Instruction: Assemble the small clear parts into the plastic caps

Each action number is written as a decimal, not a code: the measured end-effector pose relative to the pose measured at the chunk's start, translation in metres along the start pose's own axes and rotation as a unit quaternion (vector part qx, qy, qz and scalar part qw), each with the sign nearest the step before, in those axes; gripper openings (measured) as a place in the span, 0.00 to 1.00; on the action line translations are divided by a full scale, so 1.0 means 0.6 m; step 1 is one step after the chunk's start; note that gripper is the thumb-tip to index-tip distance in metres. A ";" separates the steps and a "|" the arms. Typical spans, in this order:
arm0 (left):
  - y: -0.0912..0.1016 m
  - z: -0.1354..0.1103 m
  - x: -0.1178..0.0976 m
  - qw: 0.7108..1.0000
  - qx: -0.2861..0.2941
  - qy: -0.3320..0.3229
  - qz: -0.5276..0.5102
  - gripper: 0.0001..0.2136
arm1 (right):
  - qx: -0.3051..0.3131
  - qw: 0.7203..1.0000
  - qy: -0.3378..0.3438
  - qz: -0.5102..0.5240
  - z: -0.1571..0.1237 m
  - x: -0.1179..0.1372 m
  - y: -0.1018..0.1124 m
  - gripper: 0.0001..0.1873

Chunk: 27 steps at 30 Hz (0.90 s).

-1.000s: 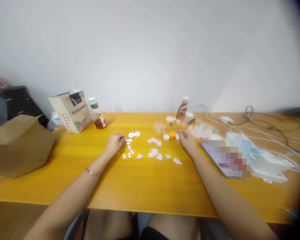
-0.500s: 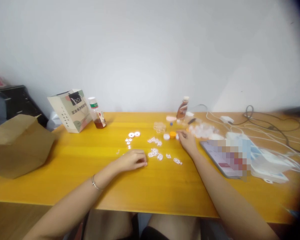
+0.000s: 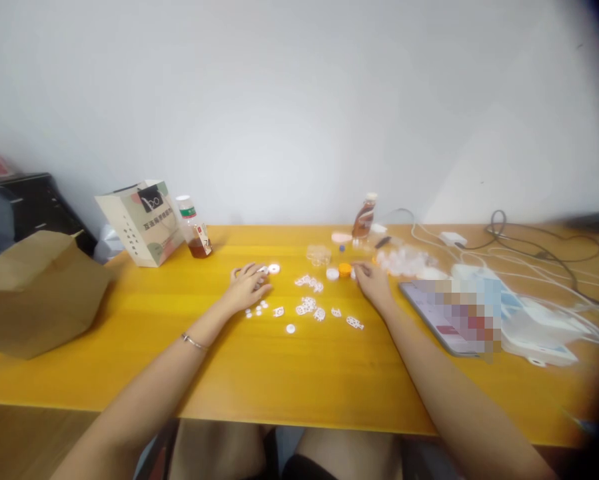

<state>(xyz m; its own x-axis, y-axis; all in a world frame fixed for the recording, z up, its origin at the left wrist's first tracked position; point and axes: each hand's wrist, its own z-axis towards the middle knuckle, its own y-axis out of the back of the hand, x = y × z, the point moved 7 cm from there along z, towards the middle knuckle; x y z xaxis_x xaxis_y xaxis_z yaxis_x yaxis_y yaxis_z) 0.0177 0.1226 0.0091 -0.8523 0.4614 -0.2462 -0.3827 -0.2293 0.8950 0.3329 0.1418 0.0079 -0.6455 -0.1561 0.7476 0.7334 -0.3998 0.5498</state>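
My left hand (image 3: pixel 246 288) reaches over the left part of the table, fingers spread, at a white disc with a dark centre that they partly cover. A second such disc (image 3: pixel 274 269) lies just beyond the fingertips. Below the hand are several small white round pieces (image 3: pixel 259 309), and nearer me is a single white disc (image 3: pixel 290 329). My right hand (image 3: pixel 374 281) rests with bent fingers closed on a small white cap (image 3: pixel 353 273), beside an orange cap (image 3: pixel 344 270) and another white cap (image 3: pixel 332 274). Between the hands lie several flat white cut-out pieces (image 3: pixel 306 305).
Clear round containers (image 3: pixel 318 254) and a brown bottle (image 3: pixel 364 217) stand behind. To the right are a pile of translucent pieces (image 3: pixel 406 260), a phone (image 3: pixel 442 320) and tangled cables. A half-full bottle (image 3: pixel 195 227), a printed paper bag (image 3: pixel 146 223) and a brown bag (image 3: pixel 39 293) are left.
My left hand has moved away from me and leftward, its fingers now spread. A white disc and a cut-out piece now show where it was. My right hand has hardly moved.
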 end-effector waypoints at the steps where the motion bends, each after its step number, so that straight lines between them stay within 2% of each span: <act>1: -0.003 0.000 0.000 1.000 0.008 -0.001 0.007 0.13 | -0.001 1.000 -0.001 0.000 0.000 0.000 0.000 0.15; 6: -0.010 0.002 -0.001 0.999 0.022 0.005 0.030 0.13 | -0.001 1.000 0.006 -0.008 -0.002 0.006 0.002 0.15; 10: -0.004 0.003 -0.007 0.999 0.018 0.005 0.044 0.15 | 0.001 1.000 0.011 -0.005 -0.004 0.010 0.004 0.14; 14: 0.021 -0.013 -0.041 0.999 0.014 -0.036 0.036 0.17 | 0.005 1.000 0.006 -0.005 -0.004 0.009 0.005 0.15; 16: 0.036 -0.032 -0.076 0.995 0.041 -0.089 0.009 0.18 | 0.006 1.000 0.002 -0.009 -0.003 0.007 0.004 0.15; 21: 0.062 -0.090 -0.163 0.960 0.170 -0.207 -0.079 0.18 | -0.001 1.000 0.010 -0.014 -0.002 0.007 0.004 0.15; 23: 0.067 -0.104 -0.180 0.947 0.203 -0.230 -0.091 0.18 | -0.003 1.000 0.011 -0.014 -0.002 0.006 0.004 0.15; 27: 0.065 -0.113 -0.187 0.935 0.227 -0.257 -0.092 0.19 | -0.007 1.000 0.007 -0.008 0.000 0.002 0.003 0.15</act>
<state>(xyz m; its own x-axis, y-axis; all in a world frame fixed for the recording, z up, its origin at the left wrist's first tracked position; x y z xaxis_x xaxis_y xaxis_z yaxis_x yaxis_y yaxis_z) 0.0743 0.0037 0.0464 -0.4579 0.8352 -0.3046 -0.2156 0.2280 0.9495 0.3335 0.1408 0.0094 -0.6594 -0.1619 0.7342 0.7206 -0.4145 0.5558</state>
